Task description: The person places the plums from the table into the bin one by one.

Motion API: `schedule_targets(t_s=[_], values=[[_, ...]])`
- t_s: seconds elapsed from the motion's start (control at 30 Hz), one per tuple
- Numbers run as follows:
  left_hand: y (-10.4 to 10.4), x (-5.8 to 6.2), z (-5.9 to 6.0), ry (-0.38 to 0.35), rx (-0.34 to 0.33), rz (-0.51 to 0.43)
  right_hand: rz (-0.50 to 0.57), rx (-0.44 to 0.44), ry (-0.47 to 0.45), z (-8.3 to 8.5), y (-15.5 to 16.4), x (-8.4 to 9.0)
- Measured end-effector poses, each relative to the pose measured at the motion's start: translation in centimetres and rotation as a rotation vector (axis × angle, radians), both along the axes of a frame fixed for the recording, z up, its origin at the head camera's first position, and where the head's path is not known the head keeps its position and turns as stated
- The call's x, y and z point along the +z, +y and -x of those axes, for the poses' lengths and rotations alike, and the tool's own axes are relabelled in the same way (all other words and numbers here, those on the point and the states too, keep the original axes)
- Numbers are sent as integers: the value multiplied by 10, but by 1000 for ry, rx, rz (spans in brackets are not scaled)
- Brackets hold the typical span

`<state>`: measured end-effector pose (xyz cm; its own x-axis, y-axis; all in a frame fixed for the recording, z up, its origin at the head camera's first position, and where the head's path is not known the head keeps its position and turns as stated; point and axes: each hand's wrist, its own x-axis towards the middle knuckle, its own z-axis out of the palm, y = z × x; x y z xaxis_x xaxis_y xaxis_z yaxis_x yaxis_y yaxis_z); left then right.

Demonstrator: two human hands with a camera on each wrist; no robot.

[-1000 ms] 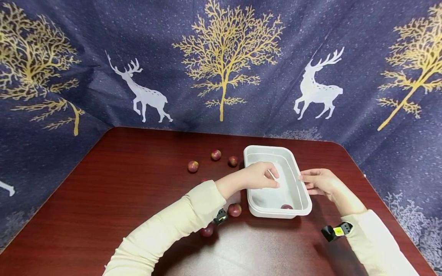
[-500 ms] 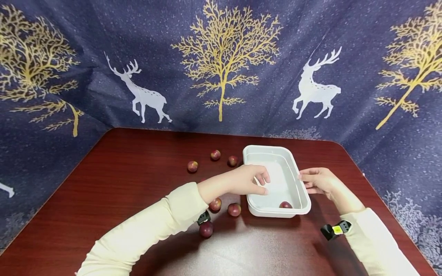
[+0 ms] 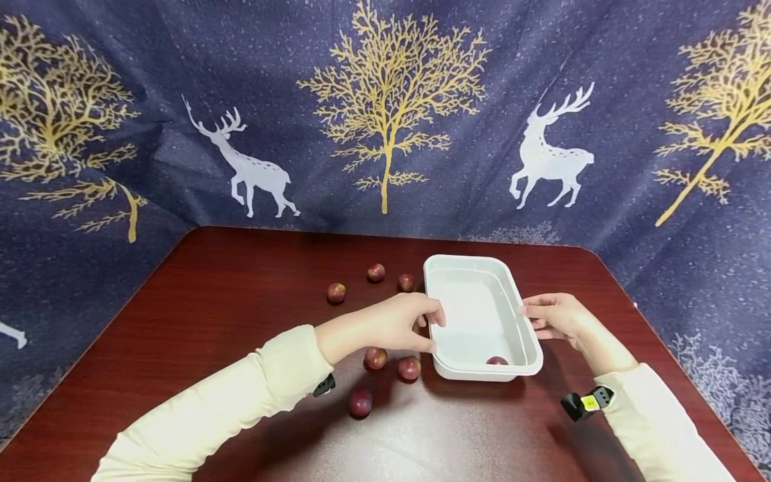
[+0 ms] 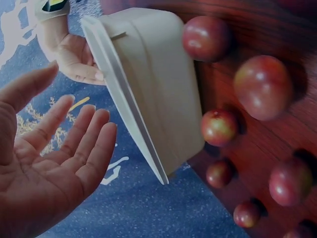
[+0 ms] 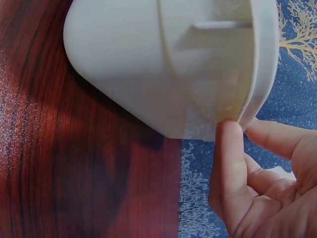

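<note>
A white plastic container [image 3: 472, 314] stands on the table with one reddish-purple, plum-like fruit [image 3: 496, 361] inside. In the head view my left hand [image 3: 388, 325] hovers over the container's left rim, fingers loosely bent and holding nothing. The left wrist view shows that hand's palm [image 4: 54, 163] with the fingers spread apart from the container [image 4: 153, 84]. My right hand [image 3: 560, 321] pinches the container's right rim between thumb and fingers; the right wrist view shows the same pinch of the hand [image 5: 262, 183] on the rim [image 5: 260, 64]. Several similar fruits [image 3: 409, 368] lie to the container's left.
Loose fruits are scattered on the dark red wooden table [image 3: 241, 321]: one [image 3: 360, 403] near the front, others [image 3: 336, 292] further back. A blue cloth [image 3: 337, 167] with deer and trees hangs behind the table's far edge.
My left hand has moved left, from over the middle of the container to its left rim, uncovering fruits beside it. The right hand keeps its hold on the rim.
</note>
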<state>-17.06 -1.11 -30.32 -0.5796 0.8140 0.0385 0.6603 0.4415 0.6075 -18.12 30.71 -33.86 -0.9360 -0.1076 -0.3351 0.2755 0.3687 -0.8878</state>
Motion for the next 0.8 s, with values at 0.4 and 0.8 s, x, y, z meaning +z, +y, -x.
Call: schedule_targets(t_s=[0.4, 0.8], values=[[-17, -10, -21, 187, -98, 225, -8, 10, 5, 1, 2, -2], [-31, -20, -34, 191, -135, 321, 4, 4, 16, -1, 2, -2]])
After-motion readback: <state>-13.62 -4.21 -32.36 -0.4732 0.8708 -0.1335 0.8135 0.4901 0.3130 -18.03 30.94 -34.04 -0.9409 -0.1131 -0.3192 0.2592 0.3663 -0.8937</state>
